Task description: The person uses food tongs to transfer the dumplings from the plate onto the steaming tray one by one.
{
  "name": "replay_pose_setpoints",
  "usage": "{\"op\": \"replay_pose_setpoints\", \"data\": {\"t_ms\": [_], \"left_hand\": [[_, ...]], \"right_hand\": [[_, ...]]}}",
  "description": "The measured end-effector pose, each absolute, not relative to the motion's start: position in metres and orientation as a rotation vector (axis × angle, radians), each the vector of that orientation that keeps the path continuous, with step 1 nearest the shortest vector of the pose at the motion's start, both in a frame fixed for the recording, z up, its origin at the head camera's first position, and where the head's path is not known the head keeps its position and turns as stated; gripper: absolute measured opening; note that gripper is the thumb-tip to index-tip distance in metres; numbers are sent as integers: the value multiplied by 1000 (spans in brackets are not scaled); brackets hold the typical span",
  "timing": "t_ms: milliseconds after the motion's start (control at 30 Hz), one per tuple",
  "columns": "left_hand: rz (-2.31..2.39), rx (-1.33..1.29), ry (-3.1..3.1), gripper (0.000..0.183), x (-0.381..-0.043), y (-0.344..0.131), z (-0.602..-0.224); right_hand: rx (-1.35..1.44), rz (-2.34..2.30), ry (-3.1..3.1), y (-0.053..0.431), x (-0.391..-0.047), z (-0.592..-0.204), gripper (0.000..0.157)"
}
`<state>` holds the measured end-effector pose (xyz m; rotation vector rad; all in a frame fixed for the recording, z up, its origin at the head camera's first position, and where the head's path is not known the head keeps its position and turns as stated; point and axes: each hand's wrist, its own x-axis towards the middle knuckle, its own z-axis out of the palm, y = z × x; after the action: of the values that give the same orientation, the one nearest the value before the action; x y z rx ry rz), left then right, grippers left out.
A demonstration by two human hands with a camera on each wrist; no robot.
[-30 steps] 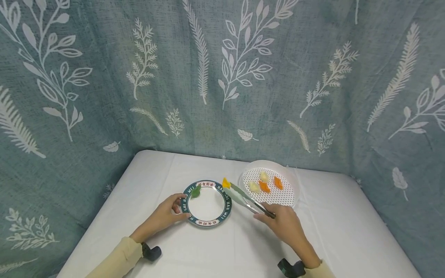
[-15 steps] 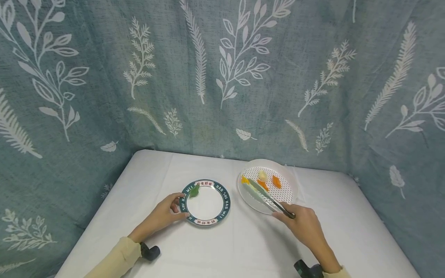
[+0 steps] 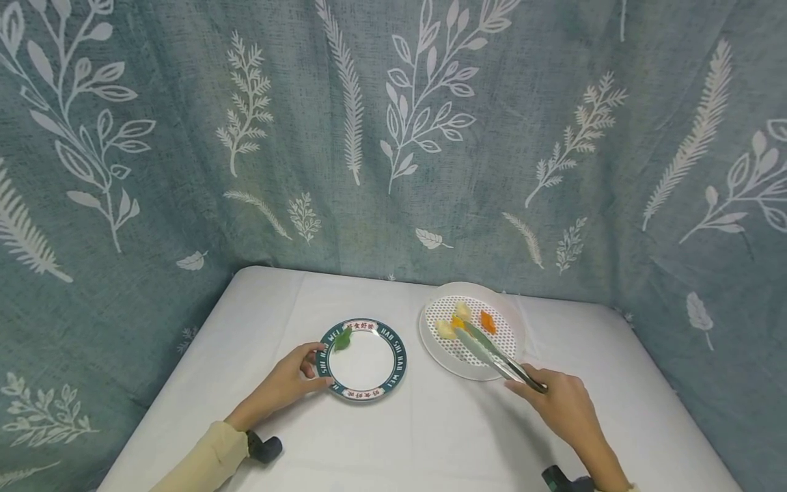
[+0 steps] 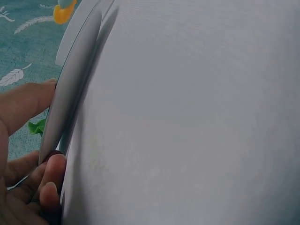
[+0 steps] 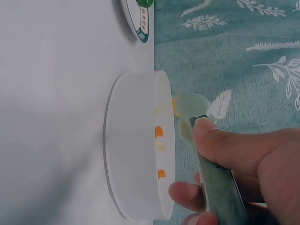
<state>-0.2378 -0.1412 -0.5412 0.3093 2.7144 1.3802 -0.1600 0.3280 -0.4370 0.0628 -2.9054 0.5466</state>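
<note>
In the head view my left hand (image 3: pixel 285 379) pinches the left rim of a white plate (image 3: pixel 369 365) with a dark green lettered border. The left wrist view shows the thumb at the rim and fingers under the plate's edge (image 4: pixel 77 70). A green leafy piece (image 3: pixel 342 339) lies on the plate's upper left. My right hand (image 3: pixel 568 406) grips metal tongs (image 3: pixel 504 363), whose tips hold a yellow piece (image 3: pixel 458 322) over a white round basket (image 3: pixel 439 355) with a perforated bottom. The right wrist view has the yellow piece (image 5: pixel 175 107) above the basket's rim.
Inside the basket are pale yellow pieces (image 3: pixel 445 329) and orange pieces (image 3: pixel 488 322). Both dishes stand on a white-covered table (image 3: pixel 381 447). A teal leaf-print curtain (image 3: pixel 344 225) rises behind and at the sides.
My right hand has carried the tongs and the yellow piece rightward, from beside the plate's right rim to over the basket. My left hand has kept its hold on the plate.
</note>
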Motion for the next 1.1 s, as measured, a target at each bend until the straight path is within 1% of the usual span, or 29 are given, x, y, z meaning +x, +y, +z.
{"op": "replay_pose_setpoints", "data": {"t_ms": [200,367,533,667,833,1100], "left_hand": [[1380,301,2710,75,-238,-141,-541],[1390,292,2695,76,-238,-141,-541],[1394,271,2680,78,-238,-141,-541],[1392,281,2688,78,-237,-141,-541],[1402,292,2690,77,-236,-142,-541],[1392,289,2694,77,-238,-142,-542]], "right_hand": [[43,531,-2955,342,-160,-437,65],[82,523,-2998,350,-164,-435,64],[62,542,-3084,351,-170,-429,64],[41,550,-3136,351,-175,-423,68],[77,546,-3179,351,-179,-418,73],[50,558,-3199,351,-181,-415,71]]}}
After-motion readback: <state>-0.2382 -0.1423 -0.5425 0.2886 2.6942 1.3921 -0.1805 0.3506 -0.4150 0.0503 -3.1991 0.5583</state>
